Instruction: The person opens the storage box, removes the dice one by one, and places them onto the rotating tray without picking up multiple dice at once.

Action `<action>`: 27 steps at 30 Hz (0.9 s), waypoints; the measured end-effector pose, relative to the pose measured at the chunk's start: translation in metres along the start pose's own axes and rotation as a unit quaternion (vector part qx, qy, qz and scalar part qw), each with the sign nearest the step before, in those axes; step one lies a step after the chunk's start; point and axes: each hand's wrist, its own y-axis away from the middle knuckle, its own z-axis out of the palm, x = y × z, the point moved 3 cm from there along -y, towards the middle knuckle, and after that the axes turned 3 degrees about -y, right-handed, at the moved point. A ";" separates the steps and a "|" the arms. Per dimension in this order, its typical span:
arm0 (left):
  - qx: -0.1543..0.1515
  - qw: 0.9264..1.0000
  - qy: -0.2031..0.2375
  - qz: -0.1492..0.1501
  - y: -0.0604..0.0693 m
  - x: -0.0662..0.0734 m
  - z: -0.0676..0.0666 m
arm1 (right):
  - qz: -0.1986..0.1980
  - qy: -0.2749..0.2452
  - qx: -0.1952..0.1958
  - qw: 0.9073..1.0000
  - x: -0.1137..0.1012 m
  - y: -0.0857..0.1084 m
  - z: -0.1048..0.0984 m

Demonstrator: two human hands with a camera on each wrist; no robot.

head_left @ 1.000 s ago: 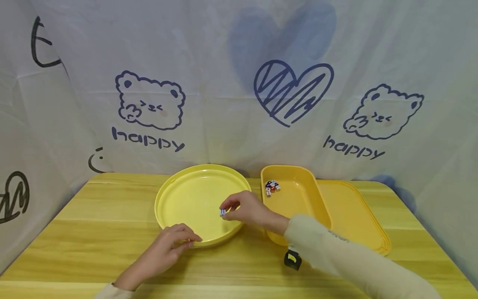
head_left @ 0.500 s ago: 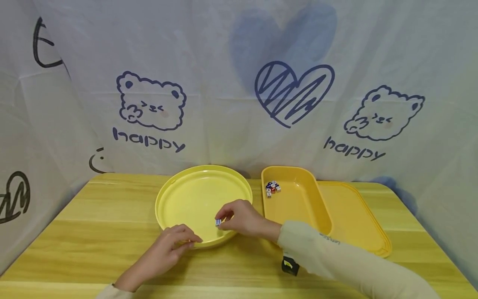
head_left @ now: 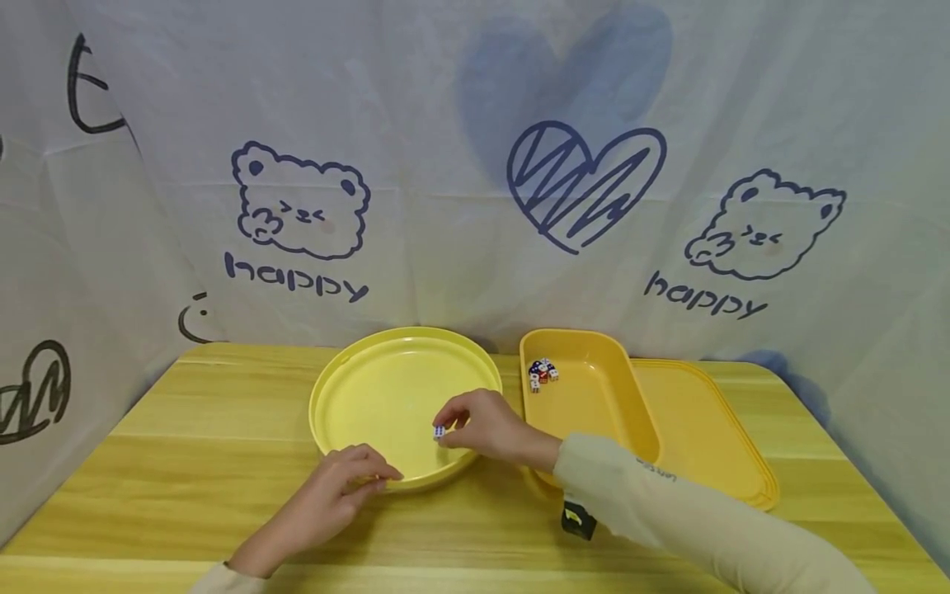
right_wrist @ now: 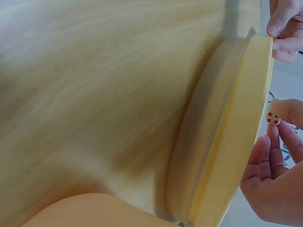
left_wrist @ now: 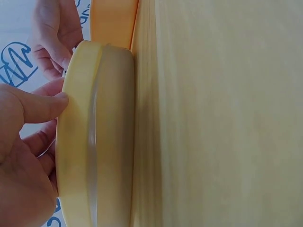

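A white die (head_left: 439, 431) is pinched between the thumb and fingertips of my right hand (head_left: 486, 423), above the near right part of a round yellow tray (head_left: 393, 396). Red dots show on one side of the die (right_wrist: 272, 117) in the right wrist view, blue dots from the head. My left hand (head_left: 334, 493) grips the tray's near rim; the left wrist view has the thumb (left_wrist: 45, 108) against the outside of the rim and fingers reaching behind it. To the right, several small dice (head_left: 543, 371) lie clustered in the far left corner of an orange-yellow box (head_left: 594, 404).
A flat orange-yellow lid (head_left: 705, 429) lies on the wooden table (head_left: 185, 437), right of the box and partly behind it. My right forearm crosses over the near end of the box. A printed white curtain (head_left: 430, 247) hangs behind the table.
My right hand, with the die pinched in it, dips toward the near side of the tray, then shifts slightly back up and right. The left hand stays on the rim.
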 end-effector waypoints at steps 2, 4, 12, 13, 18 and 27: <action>0.001 1.000 0.000 0.001 0.000 0.000 0.000 | -0.001 0.005 -0.001 1.000 0.002 0.000 -0.001; 0.001 1.000 0.000 0.002 0.001 0.000 0.000 | -0.004 0.013 -0.002 1.000 0.003 0.000 -0.002; 0.001 1.000 0.000 0.004 -0.001 0.000 0.001 | -0.015 0.039 0.001 0.999 0.007 -0.002 -0.008; 0.002 1.000 -0.001 0.005 -0.001 0.000 0.001 | -0.017 0.040 0.001 0.999 0.006 -0.002 -0.009; 0.005 1.000 -0.005 0.011 -0.001 0.000 0.001 | -0.016 0.037 0.006 0.999 0.006 -0.003 -0.012; 0.006 1.000 -0.002 0.012 0.000 -0.001 0.001 | 0.008 0.013 0.017 1.000 0.001 -0.006 -0.022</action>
